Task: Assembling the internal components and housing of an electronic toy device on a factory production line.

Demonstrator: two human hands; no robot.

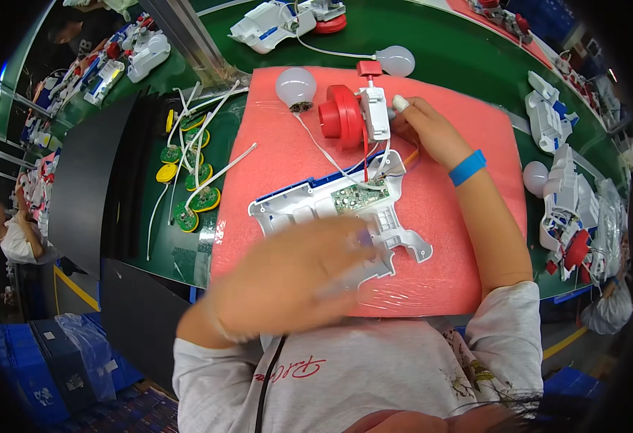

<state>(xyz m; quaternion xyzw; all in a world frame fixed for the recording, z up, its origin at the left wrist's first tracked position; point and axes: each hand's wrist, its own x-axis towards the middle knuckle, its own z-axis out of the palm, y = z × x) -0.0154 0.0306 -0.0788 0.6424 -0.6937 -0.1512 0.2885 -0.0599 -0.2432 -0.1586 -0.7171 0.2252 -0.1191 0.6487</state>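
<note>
My left hand (295, 274), smeared by motion, is over the lower part of an opened white plastic housing half (302, 206); its fingers cannot be made out. A green circuit board (359, 196) sits inside that housing, with wires running up from it. Beyond it is a white box-shaped part (375, 114) joined to a red round flanged part (341, 117). My right hand (428, 130) is closed at the right side of the white part, its fingers curled against it and partly hidden. A white bulb-shaped piece (295, 88) lies to the left, wired to the board.
A pink foam mat (468, 252) covers the green bench (439, 32). On the left lie several round green boards (186, 216) with white wires, beside a black panel (78, 180). More white housings (547, 119) stand at right and at the back (264, 29). Other people work at far left.
</note>
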